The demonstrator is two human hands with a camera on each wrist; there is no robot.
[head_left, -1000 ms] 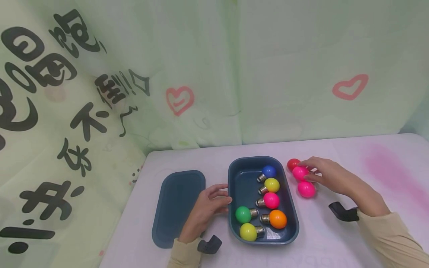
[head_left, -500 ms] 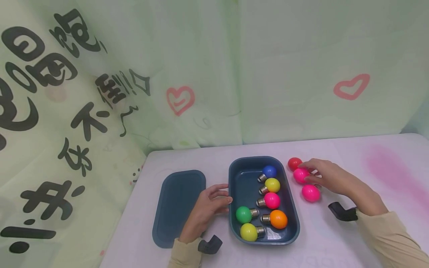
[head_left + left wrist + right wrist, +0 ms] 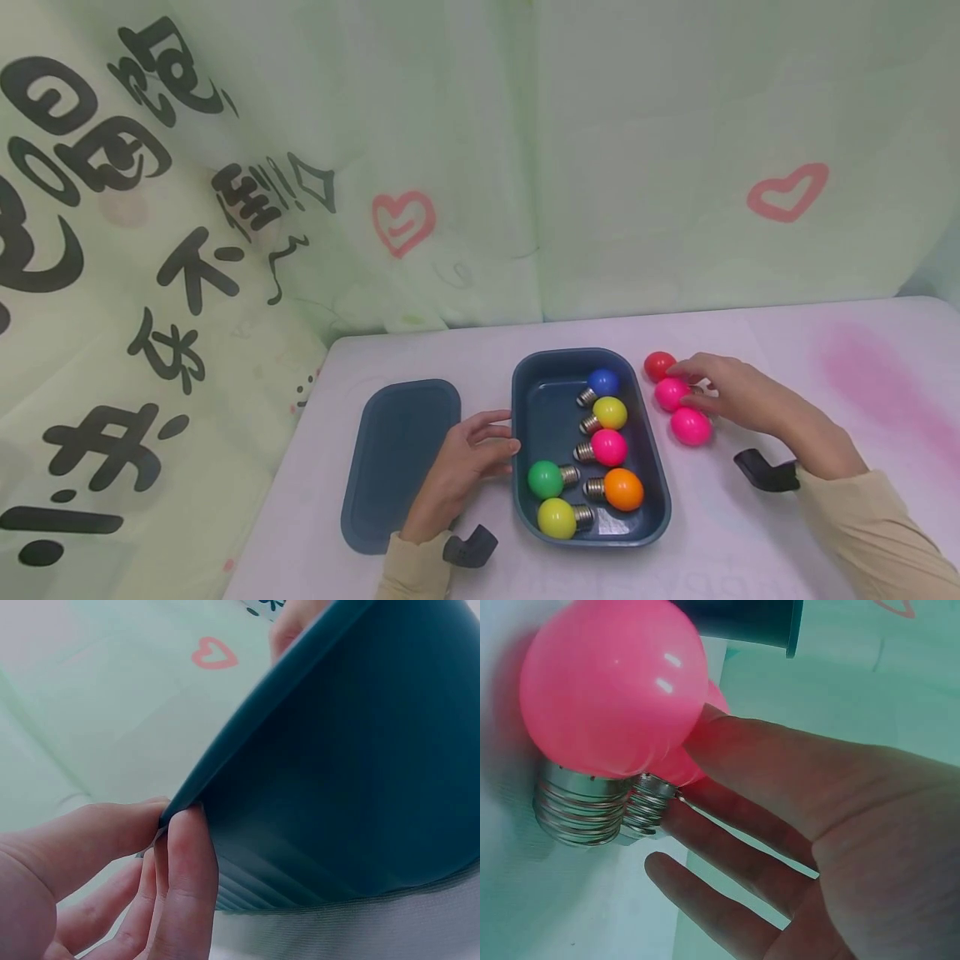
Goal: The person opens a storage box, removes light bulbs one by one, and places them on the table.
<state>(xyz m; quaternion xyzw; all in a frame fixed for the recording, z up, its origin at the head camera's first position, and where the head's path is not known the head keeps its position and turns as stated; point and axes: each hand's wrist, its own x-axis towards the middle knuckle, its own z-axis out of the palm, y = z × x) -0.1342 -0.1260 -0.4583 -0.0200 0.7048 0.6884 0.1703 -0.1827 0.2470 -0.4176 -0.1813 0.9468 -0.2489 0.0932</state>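
Note:
My left hand (image 3: 467, 458) pinches the left rim of the dark blue tray (image 3: 542, 421) between thumb and fingers, as the left wrist view shows up close. Several coloured light bulbs lie in the tray, among them a blue bulb (image 3: 603, 382), a green bulb (image 3: 545, 478) and an orange bulb (image 3: 624, 490). Right of the tray, my right hand (image 3: 742, 398) grips a pink light bulb (image 3: 670, 394) on the table. A second pink bulb (image 3: 691, 427) lies against its near side, large in the right wrist view. Just beyond sits a red bulb (image 3: 660, 366).
A flat dark blue lid (image 3: 397, 450) lies left of the tray, partly behind my left forearm. Behind the white-covered table (image 3: 817, 350) hangs a pale green curtain (image 3: 637, 167) with writing and hearts.
The near pink bulb rolled a little toward me and to the right, then partly back. The right hand stays at the middle pink bulb with small shifts. My left hand holds still.

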